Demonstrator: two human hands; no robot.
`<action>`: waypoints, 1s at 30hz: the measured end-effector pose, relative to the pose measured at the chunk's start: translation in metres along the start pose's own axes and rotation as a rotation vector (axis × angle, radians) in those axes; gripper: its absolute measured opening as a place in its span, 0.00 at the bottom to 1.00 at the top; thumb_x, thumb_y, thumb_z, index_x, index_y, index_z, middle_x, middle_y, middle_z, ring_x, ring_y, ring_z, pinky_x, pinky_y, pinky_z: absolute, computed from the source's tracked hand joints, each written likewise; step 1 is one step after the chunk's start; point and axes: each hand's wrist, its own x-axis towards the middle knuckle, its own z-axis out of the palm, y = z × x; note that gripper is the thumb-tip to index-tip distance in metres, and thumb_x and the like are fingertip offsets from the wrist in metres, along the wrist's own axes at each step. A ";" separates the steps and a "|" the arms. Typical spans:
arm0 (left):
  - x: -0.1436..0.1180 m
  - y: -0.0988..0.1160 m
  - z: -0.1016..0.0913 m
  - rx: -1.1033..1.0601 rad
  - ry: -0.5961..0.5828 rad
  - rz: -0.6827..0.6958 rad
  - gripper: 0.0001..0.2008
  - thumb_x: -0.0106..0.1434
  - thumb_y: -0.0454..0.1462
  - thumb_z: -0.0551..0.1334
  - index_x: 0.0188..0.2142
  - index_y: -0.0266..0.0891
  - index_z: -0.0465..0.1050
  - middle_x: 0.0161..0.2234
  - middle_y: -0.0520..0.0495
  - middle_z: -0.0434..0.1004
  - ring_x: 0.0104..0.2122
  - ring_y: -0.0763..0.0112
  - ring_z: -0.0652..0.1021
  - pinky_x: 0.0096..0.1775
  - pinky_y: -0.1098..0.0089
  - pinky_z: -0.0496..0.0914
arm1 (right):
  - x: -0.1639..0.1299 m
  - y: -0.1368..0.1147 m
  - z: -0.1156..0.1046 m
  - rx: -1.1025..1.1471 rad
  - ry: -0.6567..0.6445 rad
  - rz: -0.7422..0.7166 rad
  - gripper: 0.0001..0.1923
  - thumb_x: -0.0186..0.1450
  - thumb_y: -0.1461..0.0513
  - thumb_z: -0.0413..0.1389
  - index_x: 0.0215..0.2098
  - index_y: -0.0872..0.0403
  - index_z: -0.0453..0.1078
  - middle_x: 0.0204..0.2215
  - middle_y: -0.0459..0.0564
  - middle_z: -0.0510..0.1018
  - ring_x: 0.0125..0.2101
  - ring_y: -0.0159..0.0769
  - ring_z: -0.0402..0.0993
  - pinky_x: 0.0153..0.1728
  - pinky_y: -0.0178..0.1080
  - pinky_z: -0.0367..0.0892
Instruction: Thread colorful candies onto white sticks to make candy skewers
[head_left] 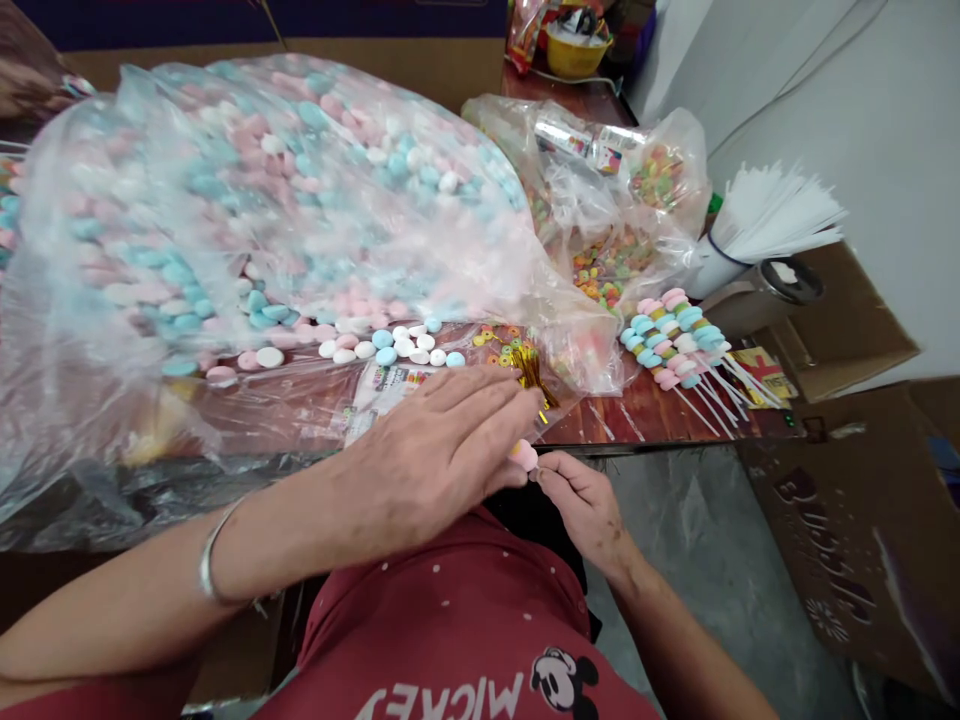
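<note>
My left hand reaches across the table edge, fingers together, thumb and fingertips pinching a pink candy piece. My right hand meets it from the right, fingertips closed on the same pink piece; whether a stick is in it is hidden. Just beyond the fingers lie gold twist ties and small ring candies. Loose white, pink and blue candies spill from a huge clear bag of candy.
Finished candy skewers lie on the wooden table at the right. A bag of colourful ring cereal sits behind them, beside a cup of white sticks. Cardboard boxes stand on the right, and grey floor shows below.
</note>
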 end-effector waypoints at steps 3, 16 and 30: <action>-0.019 0.013 0.006 0.014 0.135 -0.058 0.03 0.59 0.39 0.64 0.34 0.47 0.77 0.29 0.43 0.79 0.31 0.58 0.76 0.39 0.60 0.72 | -0.001 0.005 0.004 0.035 0.121 0.010 0.13 0.65 0.56 0.51 0.32 0.54 0.73 0.23 0.44 0.71 0.25 0.30 0.64 0.28 0.32 0.64; 0.008 -0.048 0.047 -1.106 0.763 -0.378 0.24 0.49 0.49 0.72 0.41 0.38 0.73 0.40 0.42 0.81 0.41 0.61 0.80 0.42 0.64 0.74 | 0.001 0.004 0.027 -0.100 0.135 -0.218 0.11 0.68 0.58 0.50 0.35 0.53 0.72 0.24 0.44 0.73 0.24 0.29 0.66 0.27 0.32 0.63; 0.028 -0.057 0.083 -1.178 0.784 -0.447 0.17 0.48 0.42 0.73 0.29 0.38 0.68 0.19 0.56 0.70 0.17 0.78 0.70 0.19 0.77 0.62 | 0.003 0.002 0.051 -0.257 0.214 -0.368 0.12 0.69 0.62 0.47 0.32 0.55 0.70 0.19 0.42 0.69 0.20 0.27 0.61 0.24 0.32 0.57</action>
